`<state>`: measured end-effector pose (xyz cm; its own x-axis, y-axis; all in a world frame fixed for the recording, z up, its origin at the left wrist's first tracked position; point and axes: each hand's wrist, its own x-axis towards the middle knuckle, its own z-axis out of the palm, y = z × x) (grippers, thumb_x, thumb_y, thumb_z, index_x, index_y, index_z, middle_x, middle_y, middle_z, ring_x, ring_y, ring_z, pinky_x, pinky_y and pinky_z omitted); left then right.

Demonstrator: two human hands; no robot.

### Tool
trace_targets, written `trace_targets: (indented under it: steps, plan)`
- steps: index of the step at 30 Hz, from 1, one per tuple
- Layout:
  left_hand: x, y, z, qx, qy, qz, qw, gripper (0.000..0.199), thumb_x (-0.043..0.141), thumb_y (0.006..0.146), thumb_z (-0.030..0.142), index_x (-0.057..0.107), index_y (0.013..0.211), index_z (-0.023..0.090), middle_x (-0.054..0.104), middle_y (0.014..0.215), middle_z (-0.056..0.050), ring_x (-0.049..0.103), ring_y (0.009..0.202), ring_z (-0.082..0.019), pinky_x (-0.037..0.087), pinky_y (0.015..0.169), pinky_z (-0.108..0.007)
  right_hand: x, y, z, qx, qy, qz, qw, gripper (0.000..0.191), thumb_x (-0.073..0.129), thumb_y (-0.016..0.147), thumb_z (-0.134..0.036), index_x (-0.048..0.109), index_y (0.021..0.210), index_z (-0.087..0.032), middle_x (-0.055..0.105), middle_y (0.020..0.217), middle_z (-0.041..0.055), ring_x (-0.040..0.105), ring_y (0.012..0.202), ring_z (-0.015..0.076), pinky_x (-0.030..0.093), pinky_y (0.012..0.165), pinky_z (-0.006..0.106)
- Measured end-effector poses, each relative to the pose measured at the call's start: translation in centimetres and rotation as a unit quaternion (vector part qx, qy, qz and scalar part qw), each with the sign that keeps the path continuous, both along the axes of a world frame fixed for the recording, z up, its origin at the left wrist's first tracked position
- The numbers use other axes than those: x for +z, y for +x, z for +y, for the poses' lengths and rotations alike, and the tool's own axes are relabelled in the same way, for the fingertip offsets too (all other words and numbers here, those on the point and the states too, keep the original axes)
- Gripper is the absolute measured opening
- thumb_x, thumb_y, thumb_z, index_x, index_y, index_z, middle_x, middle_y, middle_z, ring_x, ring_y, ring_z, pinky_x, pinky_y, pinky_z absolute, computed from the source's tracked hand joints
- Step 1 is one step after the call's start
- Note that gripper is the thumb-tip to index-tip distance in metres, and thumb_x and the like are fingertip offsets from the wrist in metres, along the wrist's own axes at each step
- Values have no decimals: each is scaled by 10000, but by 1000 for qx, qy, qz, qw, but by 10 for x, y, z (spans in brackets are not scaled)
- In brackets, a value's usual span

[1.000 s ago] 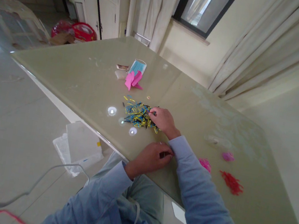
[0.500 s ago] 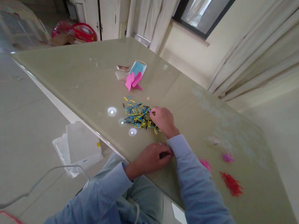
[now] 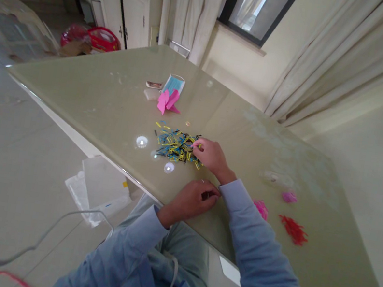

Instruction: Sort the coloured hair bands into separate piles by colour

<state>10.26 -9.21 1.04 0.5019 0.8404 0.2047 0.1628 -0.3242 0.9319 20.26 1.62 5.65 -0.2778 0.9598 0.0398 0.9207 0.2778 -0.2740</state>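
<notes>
A loose pile of small blue, yellow and black pieces (image 3: pixel 178 147) lies on the glossy table (image 3: pixel 110 100). At the pile's right edge is my right hand (image 3: pixel 211 156), thumb and forefinger pinched together at the pieces; what sits between the fingertips is too small to name. Nearer the table's front edge rests my left hand (image 3: pixel 194 199), its fingers curled and closed, with anything inside them hidden. To the right of my right forearm are a pink bundle (image 3: pixel 260 209), a purple-pink heap (image 3: pixel 289 196) and a heap of red pieces (image 3: pixel 293 230).
Behind the pile lie a pink folded paper shape (image 3: pixel 168 101), a blue face mask (image 3: pixel 174 84) and a small packet (image 3: pixel 153 85). A clear plastic bag (image 3: pixel 279 179) is at the right. Plastic sheets (image 3: pixel 99 187) are below the table's front edge.
The whole view has shifted slightly. My right hand has moved a little back to the right at the pile's edge, still pinched. My left hand has hardly moved.
</notes>
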Motion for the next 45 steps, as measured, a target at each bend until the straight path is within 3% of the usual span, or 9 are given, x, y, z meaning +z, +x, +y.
trace_targets:
  steps: [4, 7, 9, 13, 17, 25, 38, 41, 45]
  plan:
    - [-1, 0, 0, 8, -3, -3, 1000, 174, 603, 880, 189, 773, 914, 167, 755, 861, -50, 647, 750, -159, 496, 736, -265, -3, 6, -4, -6, -5, 135, 991, 187, 590, 841, -255, 740, 913, -168, 674, 659, 4, 524, 562, 125, 345, 583, 243]
    - [-2, 0, 0, 7, -4, -11, 1000, 172, 601, 879, 193, 768, 908, 165, 752, 862, -48, 644, 748, -155, 488, 720, -257, 0, 12, -15, -39, -44, 274, 960, 178, 623, 807, -320, 696, 858, -165, 581, 574, -39, 428, 489, 94, 293, 508, 229]
    - [-2, 0, 0, 9, -4, -15, 1000, 168, 603, 871, 188, 765, 909, 162, 751, 870, -49, 646, 750, -154, 482, 708, -253, 7, 17, -28, -70, -105, 382, 916, 220, 674, 776, -376, 668, 861, -173, 499, 518, -75, 352, 440, 73, 242, 457, 218]
    - [-3, -1, 0, 17, 5, -19, 1000, 161, 607, 865, 189, 759, 906, 156, 739, 833, -47, 636, 719, -149, 470, 683, -252, 25, 31, -67, -118, -209, 587, 773, 328, 792, 703, -413, 624, 879, -192, 365, 463, -133, 214, 388, 37, 151, 407, 195]
    - [-1, -3, -1, 19, 12, -22, 1000, 156, 599, 869, 189, 752, 886, 164, 723, 780, -30, 624, 682, -136, 464, 660, -244, 34, 48, -112, -143, -258, 684, 667, 289, 817, 713, -346, 613, 855, -199, 289, 420, -161, 152, 371, 28, 167, 390, 178]
    - [0, -5, 0, 33, 10, -4, 999, 149, 626, 871, 242, 758, 868, 173, 731, 790, -29, 649, 707, -142, 483, 666, -244, 34, 70, -173, -165, -239, 757, 586, 166, 740, 804, -305, 637, 884, -202, 262, 386, -164, 122, 346, 38, 182, 384, 176]
    - [-4, -6, 2, 61, -8, 5, 998, 202, 659, 866, 339, 773, 879, 173, 746, 814, -42, 663, 723, -158, 496, 650, -246, 29, 101, -203, -178, -193, 765, 589, 126, 723, 809, -302, 652, 856, -209, 241, 376, -163, 120, 338, 38, 180, 385, 186]
    - [-4, -6, 2, 62, -12, 7, 998, 203, 662, 864, 344, 772, 873, 173, 747, 815, -42, 664, 726, -158, 494, 653, -247, 20, 119, -209, -234, -108, 712, 653, 180, 744, 769, -339, 635, 827, -208, 306, 418, -148, 167, 359, 37, 174, 402, 197]
    - [-3, -5, 3, 65, -16, 4, 998, 201, 671, 849, 348, 770, 864, 174, 746, 801, -38, 668, 719, -159, 503, 659, -248, 3, 149, -210, -352, 70, 481, 799, 248, 702, 768, -407, 672, 851, -174, 402, 483, -100, 284, 419, 60, 193, 439, 219]
